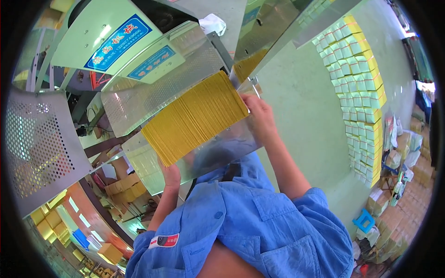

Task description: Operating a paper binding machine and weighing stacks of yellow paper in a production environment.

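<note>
A long stack of yellow paper sheets (pixel 194 120) lies slantwise on a shiny metal tray (pixel 222 143), its many thin edges facing up. My left hand (pixel 171 176) grips the stack's near left end, with most of its fingers hidden by the paper. At the opposite end, my right hand (pixel 260 116) has its fingers curled against the stack's right corner. The stack spans the gap between both hands.
A white machine housing (pixel 79 51) with a blue label rises at the upper left, beside a perforated metal panel (pixel 41 143). An upright metal plate (pixel 264 37) stands beyond the stack. Rows of banded paper bundles (pixel 357 92) and a blue stool (pixel 364 220) are on the right.
</note>
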Demonstrator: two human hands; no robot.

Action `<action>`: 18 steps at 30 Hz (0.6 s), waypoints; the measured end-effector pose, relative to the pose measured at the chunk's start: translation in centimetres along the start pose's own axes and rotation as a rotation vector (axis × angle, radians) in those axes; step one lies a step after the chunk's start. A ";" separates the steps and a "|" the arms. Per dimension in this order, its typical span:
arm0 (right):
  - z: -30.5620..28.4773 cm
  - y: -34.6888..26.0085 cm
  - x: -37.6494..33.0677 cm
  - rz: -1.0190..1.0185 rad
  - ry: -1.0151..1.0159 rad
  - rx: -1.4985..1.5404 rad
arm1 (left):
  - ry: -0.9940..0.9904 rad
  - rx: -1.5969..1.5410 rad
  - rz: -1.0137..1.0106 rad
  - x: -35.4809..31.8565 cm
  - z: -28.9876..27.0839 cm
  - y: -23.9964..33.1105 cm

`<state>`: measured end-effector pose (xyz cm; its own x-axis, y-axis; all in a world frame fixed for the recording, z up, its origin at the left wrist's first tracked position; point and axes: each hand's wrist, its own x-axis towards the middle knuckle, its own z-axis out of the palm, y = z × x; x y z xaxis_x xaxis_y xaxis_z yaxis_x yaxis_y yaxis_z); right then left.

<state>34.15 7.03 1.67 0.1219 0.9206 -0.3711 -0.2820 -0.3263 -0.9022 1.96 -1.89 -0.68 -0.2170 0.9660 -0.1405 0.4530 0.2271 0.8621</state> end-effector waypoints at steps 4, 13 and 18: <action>2.8 0.8 -0.6 -0.182 -0.037 -0.040 | 0.086 0.130 0.033 -0.2 -0.8 -0.6; 3.2 1.3 -0.3 -0.266 -0.084 0.040 | 0.076 0.181 0.008 -0.1 -0.9 -1.0; 3.3 0.7 -0.2 -0.275 0.032 0.029 | 0.075 0.074 -0.088 0.1 -0.2 -2.0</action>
<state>30.80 7.30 1.79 0.2279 0.9662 -0.1202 -0.2608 -0.0584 -0.9636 0.86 -2.28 -2.35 -0.3217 0.9306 -0.1745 0.4910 0.3215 0.8096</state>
